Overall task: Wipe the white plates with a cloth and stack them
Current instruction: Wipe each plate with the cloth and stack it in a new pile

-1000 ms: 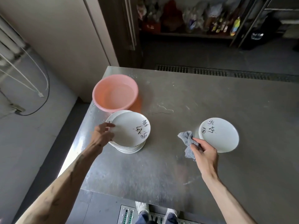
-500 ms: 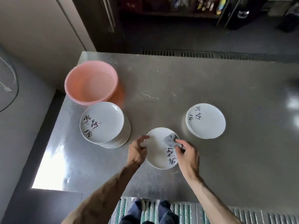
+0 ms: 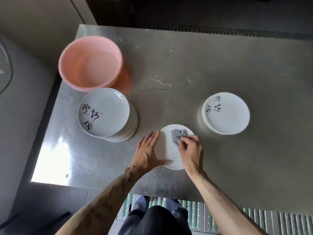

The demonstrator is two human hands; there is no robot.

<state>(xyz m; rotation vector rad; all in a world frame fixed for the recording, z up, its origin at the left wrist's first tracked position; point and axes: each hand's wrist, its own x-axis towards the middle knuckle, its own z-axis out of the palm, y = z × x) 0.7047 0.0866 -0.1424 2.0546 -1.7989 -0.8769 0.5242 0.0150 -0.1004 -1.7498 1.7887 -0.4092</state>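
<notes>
A person wipes a single white plate [image 3: 166, 150] lying flat at the near middle of a steel worktop [image 3: 220, 65]. The right hand [image 3: 190, 150] pinches a grey cloth [image 3: 178, 134], fingers curled around it, and presses it onto the far part of the plate. The left hand [image 3: 147, 153] has its grip released: the fingers lie straight along the plate's left rim and the thumb reaches across its near edge.

Half a second ago the left hand's fingers were bent at that rim with the thumb raised; they have since flattened. The black lettering then visible on the plate near the right hand no longer shows, and the visible surface is plain white. The cloth has shifted little. A second ago the plate was not yet here: the left hand was at the tall stack [image 3: 105, 114] and the right held the cloth beside the short stack [image 3: 226, 113].

The tall stack stands to the left of the plate, just in front of a pink basin [image 3: 90, 63] at the worktop's far left. The short stack sits to the right, apart from the plate. A small puddle [image 3: 159, 84] lies between the basin and the short stack.
</notes>
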